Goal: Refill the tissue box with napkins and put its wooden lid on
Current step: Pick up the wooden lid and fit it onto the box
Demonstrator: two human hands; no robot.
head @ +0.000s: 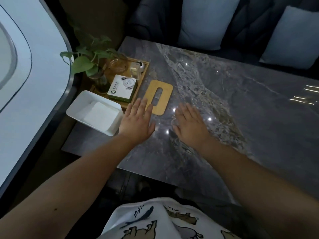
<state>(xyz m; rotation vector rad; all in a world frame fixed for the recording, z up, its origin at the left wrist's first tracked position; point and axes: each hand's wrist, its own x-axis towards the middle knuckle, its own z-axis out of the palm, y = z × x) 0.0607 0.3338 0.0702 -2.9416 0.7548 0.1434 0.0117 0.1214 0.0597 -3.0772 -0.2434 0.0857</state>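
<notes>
The white tissue box (pixel 76 110) stands uncovered at the table's left edge, with a stack of white napkins (pixel 100 116) inside. Its wooden lid (pixel 164 94), with a long slot in the middle, lies flat on the grey marble table (pixel 224 109) to the right of the box. My left hand (pixel 136 121) is flat and open between box and lid, its fingertips over the lid's near left corner. My right hand (pixel 189 125) hovers open over the table just right of the lid, holding nothing.
A wooden tray (pixel 145 73) behind the box carries a green-and-white packet (pixel 121 87), glass cups and a small clear container. A leafy plant in a glass vase (pixel 91 66) stands at the far left. Cushioned seats with pale pillows (pixel 207 19) lie beyond the table.
</notes>
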